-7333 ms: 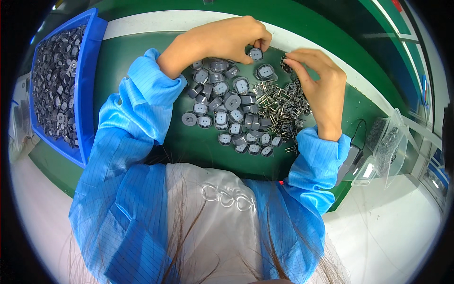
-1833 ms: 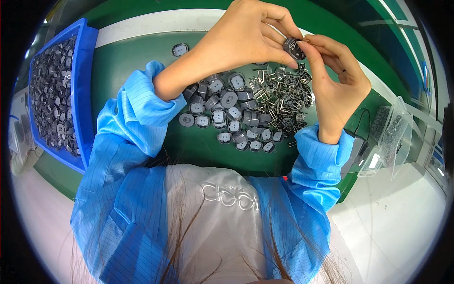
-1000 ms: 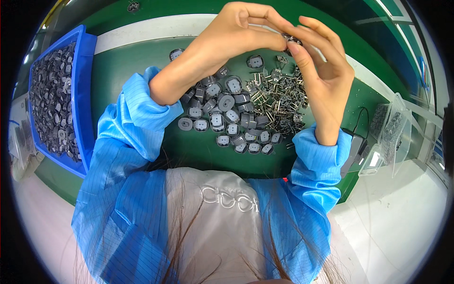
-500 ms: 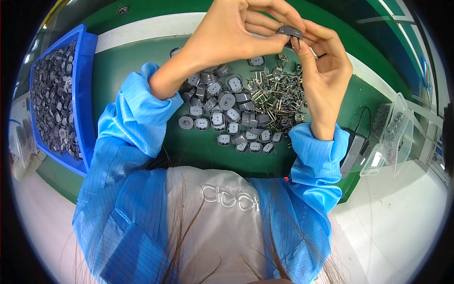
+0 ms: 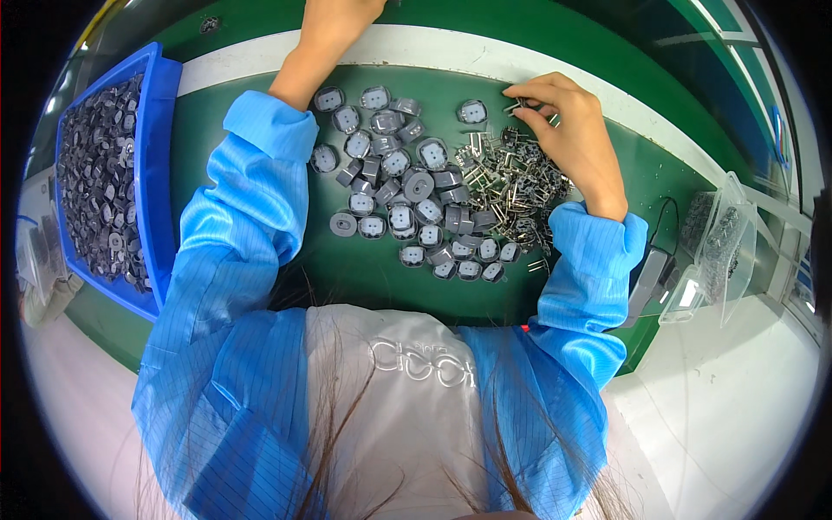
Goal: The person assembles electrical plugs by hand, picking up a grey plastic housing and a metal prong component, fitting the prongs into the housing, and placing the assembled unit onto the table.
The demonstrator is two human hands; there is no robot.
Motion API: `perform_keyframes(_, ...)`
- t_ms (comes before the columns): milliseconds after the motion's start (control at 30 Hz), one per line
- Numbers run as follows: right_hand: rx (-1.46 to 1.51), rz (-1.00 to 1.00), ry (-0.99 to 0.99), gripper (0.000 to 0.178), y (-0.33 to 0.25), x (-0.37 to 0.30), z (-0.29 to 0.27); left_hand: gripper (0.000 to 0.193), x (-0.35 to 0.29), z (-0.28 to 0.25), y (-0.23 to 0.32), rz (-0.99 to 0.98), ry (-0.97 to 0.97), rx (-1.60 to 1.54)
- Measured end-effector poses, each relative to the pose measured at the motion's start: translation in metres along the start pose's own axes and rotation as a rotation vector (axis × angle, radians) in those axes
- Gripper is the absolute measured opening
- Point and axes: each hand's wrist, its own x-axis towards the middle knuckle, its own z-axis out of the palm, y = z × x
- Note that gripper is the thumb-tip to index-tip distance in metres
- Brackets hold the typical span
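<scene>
My left hand (image 5: 340,19) reaches to the far edge, beyond the white strip; its fingers run out of the picture, so what they hold is hidden. My right hand (image 5: 574,126) is closed in a pinch, with a small metal pin piece (image 5: 517,106) between thumb and forefinger. Just below it lies a heap of metal pin pieces (image 5: 516,178). To the left of that heap spread many grey plug housings (image 5: 419,185), some showing a pale inner face with small holes. One lone housing (image 5: 472,111) sits near the right hand's fingertips.
On the left a blue bin (image 5: 154,173) is full of grey housings. At the right edge stand a grey device (image 5: 648,282) with a black cable and a clear plastic box (image 5: 724,247) with small parts. A white strip (image 5: 451,50) crosses the green table's far side.
My hands have come apart. The left moved left and away, out past the top edge. The right came down to the pin heap and now pinches a pin piece; the grey housing they held is gone from view.
</scene>
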Motion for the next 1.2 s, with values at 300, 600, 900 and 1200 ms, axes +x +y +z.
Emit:
perform_keyframes(300,-0.014,0.149,0.197,0.020,0.015,0.003,0.002,0.042,-0.025,0.029,0.078,0.149,-1.120,-0.121)
perform_keyframes(600,0.690,0.036,0.287,0.017,-0.013,0.007,-0.010,0.037,-0.004,0.021,0.102,-0.387,-0.900,-0.413)
perform_keyframes(900,0.447,-0.104,0.569,0.016,-0.046,-0.001,-0.010,0.032,0.016,0.004,0.120,-0.629,-0.904,-0.656)
perform_keyframes(1200,0.155,-0.157,0.642,0.012,-0.056,-0.001,-0.010,0.037,0.013,0.007,0.128,-0.603,-0.880,-0.651)
